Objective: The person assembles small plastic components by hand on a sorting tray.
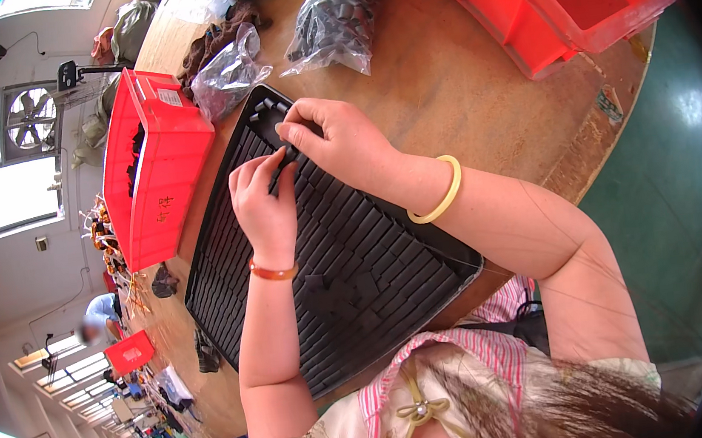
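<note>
A black tray (463, 264) lies slanted on the table under both my hands, filled with rows of small black blocks (353, 240). Near its far end, my left hand (264, 207) pinches a small black part (289, 154) between thumb and forefinger. Just above and to the right, my right hand (347, 141) has thumb and forefinger pressed together over the tray; anything between them is too small to make out. The two hands are close but apart. A few short grey-black pieces (269, 106) sit in the tray's far corner.
Left of the tray stands a red bin (173, 191) with dark items inside. Clear bags of dark parts, one bag (335, 26) and another bag (232, 76), lie beyond it. A large red crate (510, 18) occupies the far right of the wooden table (477, 120). Another person (103, 318) works far left.
</note>
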A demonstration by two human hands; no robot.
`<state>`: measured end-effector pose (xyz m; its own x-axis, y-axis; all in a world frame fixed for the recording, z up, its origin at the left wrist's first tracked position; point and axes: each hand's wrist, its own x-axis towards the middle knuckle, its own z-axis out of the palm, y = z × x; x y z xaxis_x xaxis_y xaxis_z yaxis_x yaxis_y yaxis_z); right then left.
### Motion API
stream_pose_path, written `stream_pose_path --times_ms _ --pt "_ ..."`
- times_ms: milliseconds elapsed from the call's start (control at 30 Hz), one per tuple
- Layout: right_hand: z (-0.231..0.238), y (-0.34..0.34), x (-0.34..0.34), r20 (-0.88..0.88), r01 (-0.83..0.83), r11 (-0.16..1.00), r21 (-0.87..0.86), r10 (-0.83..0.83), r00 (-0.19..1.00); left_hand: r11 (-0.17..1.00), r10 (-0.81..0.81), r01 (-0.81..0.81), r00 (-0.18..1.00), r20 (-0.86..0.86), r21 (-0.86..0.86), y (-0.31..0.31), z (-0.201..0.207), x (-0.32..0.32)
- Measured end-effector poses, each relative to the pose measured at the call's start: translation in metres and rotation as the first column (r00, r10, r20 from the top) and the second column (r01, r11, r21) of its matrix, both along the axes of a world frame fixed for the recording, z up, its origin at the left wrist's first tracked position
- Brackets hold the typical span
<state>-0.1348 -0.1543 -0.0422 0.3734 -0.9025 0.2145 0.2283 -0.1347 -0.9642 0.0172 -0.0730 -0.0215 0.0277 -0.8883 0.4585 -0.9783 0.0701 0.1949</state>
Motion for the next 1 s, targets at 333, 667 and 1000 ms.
stream_pose_path --times_ms 333,667,1000 --pt "-0.004 0.001 0.001 -0.019 -0.033 0.998 0.045 0.033 0.999 0.996 -0.013 -0.029 0.887 0.461 0.084 0.006 -0.008 -0.003" --pt "-0.014 -0.01 0.006 0.67 -0.515 0.702 0.492 0.072 0.739 0.891 -0.064 0.174 0.963 -0.264 0.418 0.087 0.051 -0.04" --pt "-0.003 -0.006 -0.003 0.475 -0.604 0.72 0.342 0.423 0.772 0.873 0.173 0.113 0.837 -0.52 0.474 0.125 0.035 -0.048"
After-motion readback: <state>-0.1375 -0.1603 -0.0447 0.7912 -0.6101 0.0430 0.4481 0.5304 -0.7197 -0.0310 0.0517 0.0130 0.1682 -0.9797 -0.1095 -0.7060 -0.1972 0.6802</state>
